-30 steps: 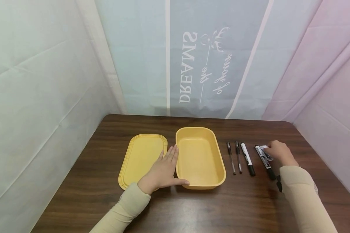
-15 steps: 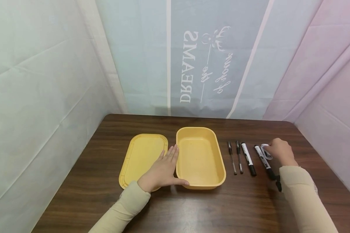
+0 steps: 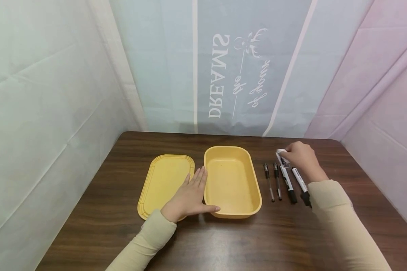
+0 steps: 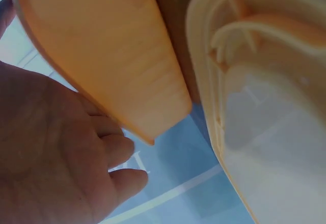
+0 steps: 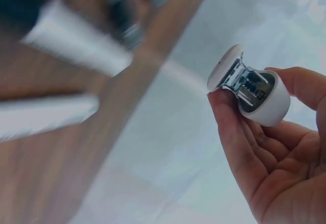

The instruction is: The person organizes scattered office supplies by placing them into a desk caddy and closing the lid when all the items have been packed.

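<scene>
My right hand (image 3: 303, 157) pinches a small white stapler (image 5: 272, 106) with bare metal parts between thumb and fingers, raised near the tops of the markers. Nearest below it lie a white marker (image 3: 287, 180) with a black cap and a second white marker (image 3: 300, 180), partly covered at its lower end by the sleeve. Straight fingers of my left hand (image 3: 187, 197) rest along the left wall of an empty yellow box (image 3: 230, 184), the thumb reaching to its front rim. In the left wrist view the box's side (image 4: 112, 51) stands beside those fingers.
Left of the box, a yellow lid (image 3: 164, 177) lies flat, partly under the left forearm in the head view. Two clear pens with black caps, one pen (image 3: 268, 177) nearer the box and another pen (image 3: 277, 178), lie right of it. A printed cloth (image 3: 230, 75) hangs behind the table.
My right hand has picked up the stapler from beside the rightmost marker and moved left and away from me. That marker has shifted slightly. The left hand stays put.
</scene>
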Motion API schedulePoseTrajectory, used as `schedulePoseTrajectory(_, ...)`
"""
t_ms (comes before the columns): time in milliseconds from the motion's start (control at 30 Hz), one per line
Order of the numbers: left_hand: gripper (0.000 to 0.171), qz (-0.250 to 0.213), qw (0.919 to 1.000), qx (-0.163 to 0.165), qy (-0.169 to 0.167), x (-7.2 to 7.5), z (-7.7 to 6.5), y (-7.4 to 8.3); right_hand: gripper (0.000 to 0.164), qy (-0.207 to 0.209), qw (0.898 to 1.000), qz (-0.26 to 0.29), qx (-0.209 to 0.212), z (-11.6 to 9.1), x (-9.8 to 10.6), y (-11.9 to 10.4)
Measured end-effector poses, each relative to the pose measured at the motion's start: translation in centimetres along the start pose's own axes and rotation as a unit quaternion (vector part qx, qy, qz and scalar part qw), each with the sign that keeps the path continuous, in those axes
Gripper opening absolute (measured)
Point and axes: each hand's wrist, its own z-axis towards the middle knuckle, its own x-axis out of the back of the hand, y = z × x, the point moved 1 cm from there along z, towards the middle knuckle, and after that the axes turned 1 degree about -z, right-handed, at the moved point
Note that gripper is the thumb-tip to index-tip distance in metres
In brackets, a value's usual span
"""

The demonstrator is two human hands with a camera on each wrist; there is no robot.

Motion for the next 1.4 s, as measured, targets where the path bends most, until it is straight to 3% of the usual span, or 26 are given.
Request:
schedulePoseTrajectory(167, 0.115, 0.015, 0.9995, -0.009, 0.027, -0.7, 0.0, -0.1, 0.031, -0.003, 0.999, 0.006, 0.041, 0.9, -0.1, -5.1)
schedulePoseTrajectory(367, 0.116, 0.016, 0.9984, -0.017, 0.052, -1.1, 0.1, -0.4, 0.041, -0.024, 0.997, 0.028, 0.067, 2.0, -1.7, -10.0)
schedulePoseTrajectory(567, 0.119, 0.022, 0.9987, -0.014, 0.044, -0.6, 0.1, -0.7, 0.049, -0.051, 0.998, 0.029, 0.035, 3.2, -4.2, -13.0)
schedulePoseTrajectory(767, 0.122, 0.024, 0.9991, -0.009, 0.034, -0.1, 0.1, -0.5, 0.039, -0.099, 0.995, 0.006, -0.002, 4.3, -6.2, -15.0)
schedulePoseTrajectory(1033, 0.122, 0.036, 0.9988, -0.007, 0.034, 0.0, 0.2, -0.4, 0.017, -0.131, 0.991, -0.008, 0.014, 5.1, -8.9, -16.5)
schedulePoseTrajectory(1400, 0.122, 0.041, 0.9988, -0.009, 0.025, 0.0, 0.4, 0.1, 0.022, -0.131, 0.989, -0.054, -0.028, 5.6, -11.9, -16.9)
